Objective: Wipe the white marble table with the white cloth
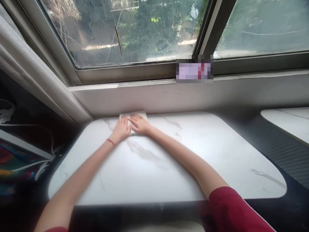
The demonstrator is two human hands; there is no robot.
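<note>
A white cloth [135, 114] lies flat at the far edge of a white marble-look table [193, 154], against the grey wall under the window. My left hand [121, 129] lies on the cloth with fingers stretched out flat, and a thin red band circles its wrist. My right hand [140, 124] rests beside it, fingers extended and pointing left, touching the left hand. Both hands press down on the cloth, and most of the cloth is hidden beneath them. My right arm wears a dark red sleeve.
A large window [135, 29] with a dark frame rises behind the table. A grey curtain [31, 71] hangs at the left. Colourful items and white cords [21, 161] sit in the dark space to the left. A second white tabletop [289, 122] shows at right.
</note>
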